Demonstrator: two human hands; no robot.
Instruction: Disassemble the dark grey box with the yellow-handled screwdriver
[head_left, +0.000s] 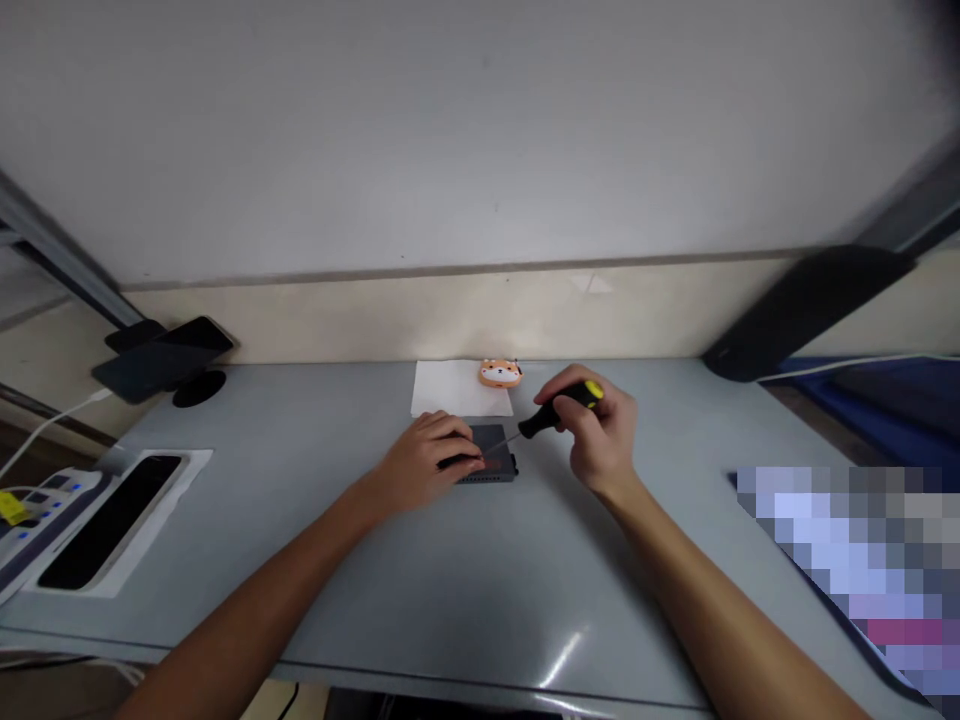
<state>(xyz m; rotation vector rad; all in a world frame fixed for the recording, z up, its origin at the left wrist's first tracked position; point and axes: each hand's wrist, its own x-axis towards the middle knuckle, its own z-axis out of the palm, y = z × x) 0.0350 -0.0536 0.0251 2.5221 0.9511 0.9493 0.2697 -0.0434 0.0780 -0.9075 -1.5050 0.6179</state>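
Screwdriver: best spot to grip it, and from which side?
Grip the screwdriver on its thick black handle near the yellow cap, coming from the right, as the right hand does. The thin shaft slants down-left to the small grey box, which the left hand pins flat, so the left side is likely blocked.

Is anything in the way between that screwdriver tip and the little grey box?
Nothing visible. The right hand holds the screwdriver, its tip reaching the top of the box. The left hand rests on the box's left side, beside the tip, not under it.
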